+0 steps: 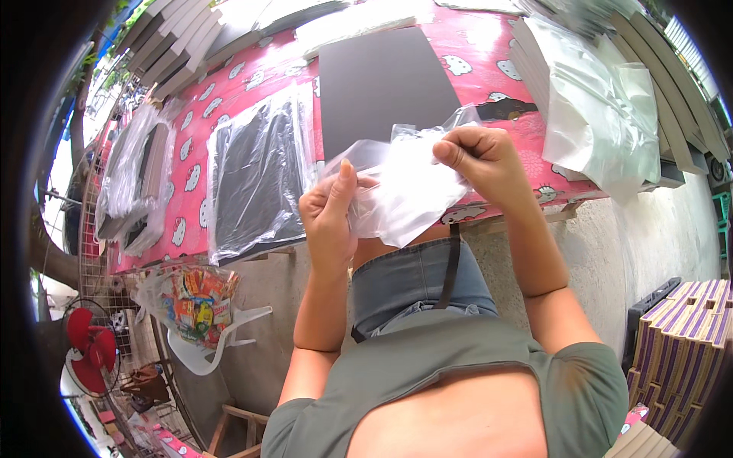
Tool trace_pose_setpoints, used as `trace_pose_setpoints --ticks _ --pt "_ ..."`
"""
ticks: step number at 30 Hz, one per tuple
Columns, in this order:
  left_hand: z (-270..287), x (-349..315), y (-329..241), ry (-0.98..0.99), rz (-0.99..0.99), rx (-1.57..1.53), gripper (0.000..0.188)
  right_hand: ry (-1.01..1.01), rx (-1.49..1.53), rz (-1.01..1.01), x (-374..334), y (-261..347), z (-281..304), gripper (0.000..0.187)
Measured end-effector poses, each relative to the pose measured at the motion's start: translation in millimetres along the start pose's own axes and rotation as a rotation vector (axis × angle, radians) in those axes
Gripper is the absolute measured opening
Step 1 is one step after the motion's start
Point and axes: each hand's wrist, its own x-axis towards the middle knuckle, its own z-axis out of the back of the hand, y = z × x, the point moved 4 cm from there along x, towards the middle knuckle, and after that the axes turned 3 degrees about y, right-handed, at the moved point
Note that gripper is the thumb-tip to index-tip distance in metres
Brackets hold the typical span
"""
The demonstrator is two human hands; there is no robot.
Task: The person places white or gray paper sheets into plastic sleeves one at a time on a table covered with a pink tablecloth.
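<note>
A clear plastic bag [416, 183] is stretched between my two hands, above the near edge of the table. My left hand [334, 210] grips its left side, thumb pointing up. The fingers of my right hand [479, 160] pinch its upper right part. Just beyond the bag, a flat dark grey board [385, 80] lies on the pink patterned tablecloth [195, 130]. To its left rests a black board wrapped in clear plastic [259, 172]. On the right, a pile of clear plastic bags [599, 114] drapes over stacked boards.
Grey boards are stacked at the far left [172, 46] and far right [664, 91]. Plastic-wrapped boards [134, 183] sit at the table's left end. Below stand a white plastic chair [202, 351] with a bag of colourful packets [200, 301], a red fan [92, 343] and stacked cartons [679, 351].
</note>
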Motion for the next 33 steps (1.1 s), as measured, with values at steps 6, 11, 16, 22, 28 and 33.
trace_pose_setpoints --ticks 6,11,16,22,28,33 --pt "-22.6 4.6 -1.2 -0.228 -0.084 -0.164 0.019 -0.049 -0.22 0.119 -4.8 -9.5 -23.2 0.015" --pt "-24.0 1.9 13.0 -0.297 -0.033 -0.307 0.014 0.031 0.05 -0.032 -9.7 -22.9 -34.5 0.018" --pt "-24.0 -2.8 19.0 -0.193 -0.047 -0.191 0.014 -0.042 0.152 0.051 -12.0 -34.8 -37.8 0.018" --pt "-33.4 0.4 19.7 -0.483 -0.192 -0.113 0.012 -0.186 -0.009 0.056 -21.0 -35.0 -35.9 0.01" --pt "-36.9 -22.4 27.2 -0.408 -0.101 -0.028 0.013 -0.264 0.151 -0.052 -30.1 -44.2 -42.5 0.013" --pt "-31.0 -22.3 50.8 -0.375 -0.001 -0.292 0.014 -0.229 -0.077 -0.023 -32.2 -45.5 -41.1 0.01"
